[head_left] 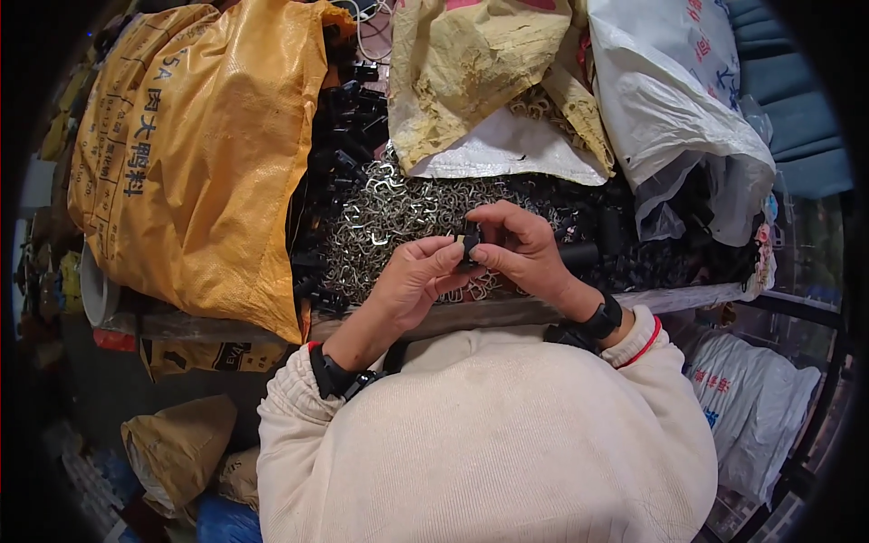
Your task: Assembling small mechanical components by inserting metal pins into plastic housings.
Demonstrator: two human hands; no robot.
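In front of my chest, both hands meet over a pile of small silvery metal hooks point(380, 213). My left hand point(407, 281) is closed, thumb and fingers pinching a small black part point(468, 244) with a pale, yellowish spot on it. My right hand point(525, 249) comes in from the other side, its thumb against the same part and its index finger curled over the top. The part's exact kind is too small to tell, and the fingertips cover some of it.
Black plastic pieces lie left point(353, 113) and right point(625, 217) of the hooks. An orange woven sack point(217, 163) stands at left, a yellowish sack point(480, 72) behind, a white sack point(670, 109) at right. The wooden table edge point(453, 317) runs before me. Brown bags point(176, 448) sit below left.
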